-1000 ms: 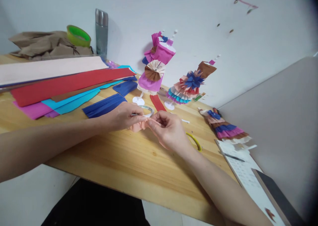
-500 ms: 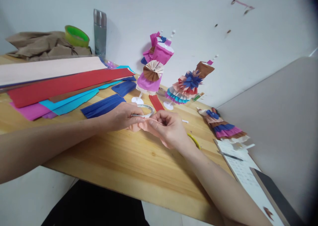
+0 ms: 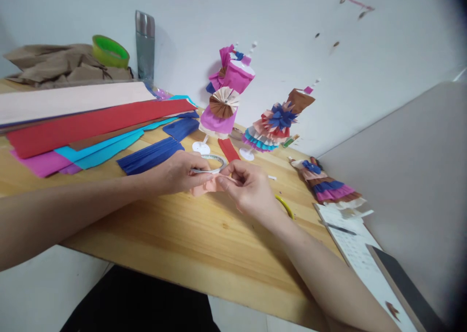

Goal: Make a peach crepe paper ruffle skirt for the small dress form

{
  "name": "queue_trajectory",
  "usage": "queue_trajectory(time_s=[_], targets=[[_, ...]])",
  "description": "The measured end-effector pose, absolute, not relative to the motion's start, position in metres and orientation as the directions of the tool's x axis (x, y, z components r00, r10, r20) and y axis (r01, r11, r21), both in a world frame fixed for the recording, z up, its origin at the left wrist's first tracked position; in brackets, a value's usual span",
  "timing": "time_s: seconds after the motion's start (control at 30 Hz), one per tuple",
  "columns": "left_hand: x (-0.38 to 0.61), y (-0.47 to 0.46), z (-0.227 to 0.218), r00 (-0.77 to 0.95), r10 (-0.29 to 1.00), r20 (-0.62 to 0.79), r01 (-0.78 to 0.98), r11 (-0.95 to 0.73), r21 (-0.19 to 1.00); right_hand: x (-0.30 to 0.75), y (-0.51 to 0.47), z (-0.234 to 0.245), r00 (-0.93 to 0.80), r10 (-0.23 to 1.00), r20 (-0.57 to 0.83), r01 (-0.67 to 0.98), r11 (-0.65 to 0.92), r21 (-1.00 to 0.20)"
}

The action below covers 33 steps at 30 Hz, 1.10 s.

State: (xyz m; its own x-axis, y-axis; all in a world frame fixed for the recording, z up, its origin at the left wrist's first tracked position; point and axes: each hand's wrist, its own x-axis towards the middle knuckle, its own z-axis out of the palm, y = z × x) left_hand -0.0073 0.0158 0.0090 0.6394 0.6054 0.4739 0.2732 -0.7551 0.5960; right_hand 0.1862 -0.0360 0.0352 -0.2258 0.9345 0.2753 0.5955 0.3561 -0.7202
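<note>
Over the middle of the wooden table, my left hand (image 3: pixel 175 174) pinches a strip of peach crepe paper (image 3: pixel 204 185) between thumb and fingers. A roll of tape (image 3: pixel 218 160) sits at the same hand, its ring showing just beyond the fingers. Close on the right, my right hand (image 3: pixel 251 186) pinches the strip's other part, and the two sets of fingertips nearly meet. Part of the paper is hidden behind the right hand. Past the hands stand two small dress forms, one in a pink paper dress (image 3: pixel 219 120), the other in a ruffled multicoloured dress (image 3: pixel 268 130).
Crepe paper sheets, with a red one (image 3: pixel 98 128) on top, lie at the left near a folded blue piece (image 3: pixel 149 156). A bottle (image 3: pixel 145 47) and a green tape roll (image 3: pixel 110 51) stand behind. Yellow-handled scissors or a ring (image 3: pixel 285 206), a paper dress (image 3: pixel 332 186) and a pen (image 3: pixel 341 229) lie right.
Both hands stay close together on the peach paper. The right fingers have shifted slightly, and less paper hangs in sight below them. The view has moved a little.
</note>
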Motion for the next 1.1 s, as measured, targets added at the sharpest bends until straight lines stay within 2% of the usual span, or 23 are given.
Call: queue_trajectory(time_s=[0.1,0.5,0.73,0.97,1.1], targets=[[-0.0064,0.0145,0.0114,0.625,0.631,0.459,0.269,-0.726,0.633,0.1862,-0.0363,0.0368,-0.247,0.929,0.277,0.598,0.371,-0.710],[-0.0057,0.0103,0.0146,0.557,0.616,0.556,0.316,-0.777,0.544,0.1849,-0.0409,0.0367,-0.289,0.924,0.250,0.573,0.376,-0.728],[-0.0069,0.0113,0.0140,0.617,0.592,0.519,0.264,-0.777,0.572,0.1845,-0.0406,0.0378,-0.332,0.916,0.226,0.516,0.377,-0.769],[-0.0068,0.0099,0.0136,0.620,0.583,0.524,0.272,-0.787,0.554,0.1864,-0.0378,0.0369,-0.299,0.915,0.270,0.582,0.399,-0.708],[-0.0083,0.0085,0.0142,0.632,0.582,0.512,0.276,-0.786,0.553,0.1868,-0.0358,0.0334,-0.257,0.926,0.275,0.568,0.375,-0.733]])
